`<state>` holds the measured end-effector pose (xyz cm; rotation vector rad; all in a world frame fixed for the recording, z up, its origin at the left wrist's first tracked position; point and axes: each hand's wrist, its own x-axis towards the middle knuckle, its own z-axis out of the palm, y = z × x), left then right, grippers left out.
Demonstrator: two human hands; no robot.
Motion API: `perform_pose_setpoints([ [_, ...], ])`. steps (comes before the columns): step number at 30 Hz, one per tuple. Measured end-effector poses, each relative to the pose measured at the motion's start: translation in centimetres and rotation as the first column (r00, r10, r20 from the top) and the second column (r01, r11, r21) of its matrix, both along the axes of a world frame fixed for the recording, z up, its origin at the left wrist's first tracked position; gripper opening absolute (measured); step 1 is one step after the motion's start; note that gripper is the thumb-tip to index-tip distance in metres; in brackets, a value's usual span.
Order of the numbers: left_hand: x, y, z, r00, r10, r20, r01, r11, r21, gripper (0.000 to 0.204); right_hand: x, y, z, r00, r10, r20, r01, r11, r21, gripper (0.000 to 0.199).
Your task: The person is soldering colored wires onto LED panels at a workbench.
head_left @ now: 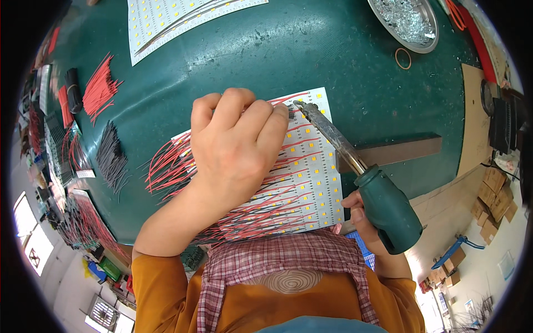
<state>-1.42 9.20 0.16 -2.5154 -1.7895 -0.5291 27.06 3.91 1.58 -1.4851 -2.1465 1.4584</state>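
A white LED circuit board (322, 188) with yellow chips lies in front of me, rows of red and black wires (166, 166) running off its left side. My left hand (236, 139) is closed over the board's upper part, its fingers curled around thin wire near the top right corner. The pinch itself is mostly hidden. My right hand (363, 222) grips a soldering iron (391, 211) with a green handle, which partly covers the fingers. The iron's tip touches or hovers just above the board beside my left fingertips; I cannot tell which.
Loose red wires (100, 89) and black wires (112, 158) lie in piles at the left. More LED boards (166, 22) rest at the far side. A metal bowl of silvery scraps (408, 25) stands far right, above a brown bar (400, 151).
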Motion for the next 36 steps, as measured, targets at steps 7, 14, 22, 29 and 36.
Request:
perform_pose_setpoints([
  [7,-0.2,0.3,-1.0,0.999,-0.048,0.002,0.048,0.998,0.03,0.023,-0.5,0.3,-0.3,1.0,-0.023,-0.013,0.023,0.999,-0.023,0.025],
  [14,-0.1,0.3,-1.0,0.998,-0.05,0.025,0.049,0.998,0.029,0.023,-1.1,1.3,-0.2,1.0,0.007,-0.027,-0.007,1.0,0.012,0.021],
  [22,-0.1,0.5,-1.1,0.998,-0.058,0.025,0.057,0.998,0.032,0.023,-2.0,1.5,1.2,0.946,-0.281,-0.158,0.257,0.954,-0.156,0.027],
  [29,-0.2,0.4,-0.7,0.999,-0.044,-0.002,0.044,0.999,0.011,0.022,-1.6,0.1,-0.6,0.916,-0.344,-0.205,0.33,0.939,-0.1,0.029],
  [36,-1.7,1.7,0.5,0.969,0.0,0.247,-0.018,0.997,0.072,0.022,-0.4,0.5,0.4,0.887,-0.408,-0.217,0.356,0.903,-0.24,0.027],
])
